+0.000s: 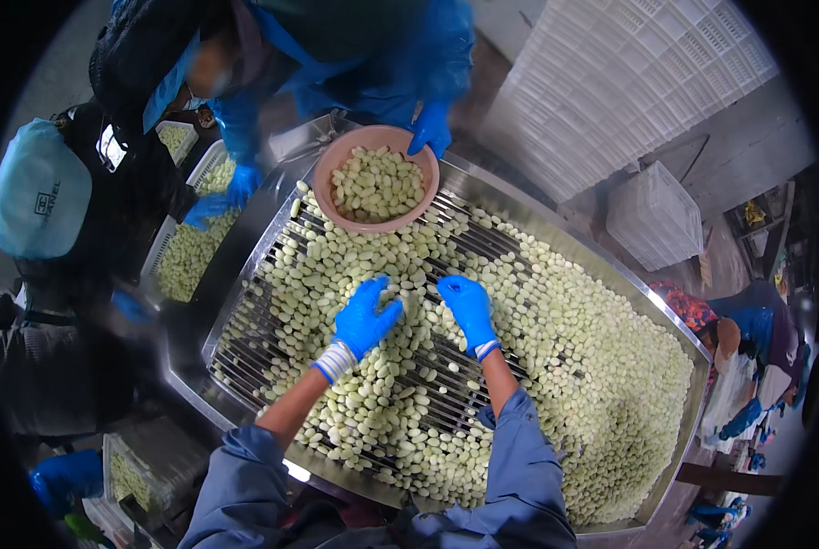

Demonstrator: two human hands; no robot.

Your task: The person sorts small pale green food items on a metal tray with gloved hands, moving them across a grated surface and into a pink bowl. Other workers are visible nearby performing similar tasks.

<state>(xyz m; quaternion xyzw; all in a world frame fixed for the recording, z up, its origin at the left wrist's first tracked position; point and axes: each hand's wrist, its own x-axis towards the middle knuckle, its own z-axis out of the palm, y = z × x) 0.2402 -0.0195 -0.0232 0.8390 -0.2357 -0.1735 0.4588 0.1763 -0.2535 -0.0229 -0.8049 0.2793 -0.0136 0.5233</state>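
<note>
Both my hands wear blue gloves and hover low over a slatted metal grate (488,241) strewn with pale green oval fruits (602,357). My left hand (368,317) has its fingers apart, over or touching loose fruits left of the middle. To its right, my right hand (466,307) has curled fingers beside a partly bare strip of slats; whether a fruit is inside them is hidden. Beyond my hands, a pink plastic bowl (324,184) of the same fruits is at the grate's far edge. A co-worker's gloved hand (431,129) grips its rim.
A raised metal rim (553,216) borders the grate. Fruits pile thickest at the right. At the left, another gloved hand (245,184) reaches over fruit-filled white baskets (154,255). White crates (629,89) stand stacked at the back right, with a smaller stack (654,218) nearer.
</note>
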